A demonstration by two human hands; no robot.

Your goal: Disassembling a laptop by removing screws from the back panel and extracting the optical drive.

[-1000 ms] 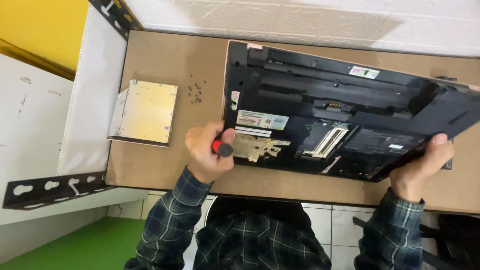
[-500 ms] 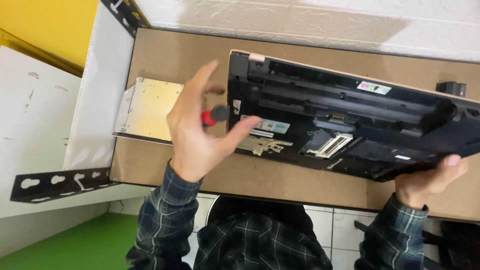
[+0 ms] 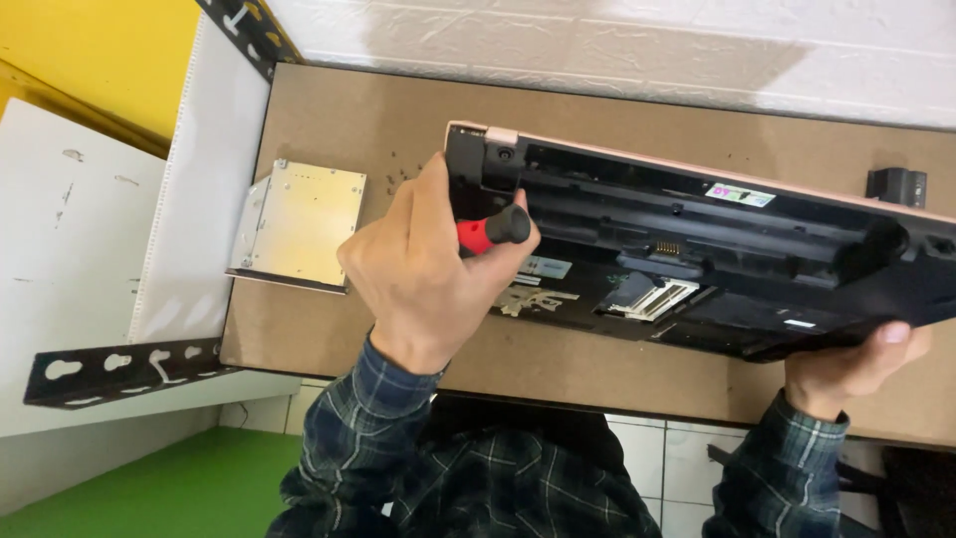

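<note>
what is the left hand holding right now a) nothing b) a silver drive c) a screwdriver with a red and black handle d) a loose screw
c: the left hand is wrapped around a screwdriver whose red and black handle sticks out toward the overturned laptop, while the silver drive lies apart on the table.

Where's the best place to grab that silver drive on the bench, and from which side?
Take the silver drive by its two long edges, coming from above. It lies flat on the brown benchtop, and its near-left corner overhangs the bench edge, giving fingers room underneath. The left hand, holding the screwdriver, is nearest.
</note>
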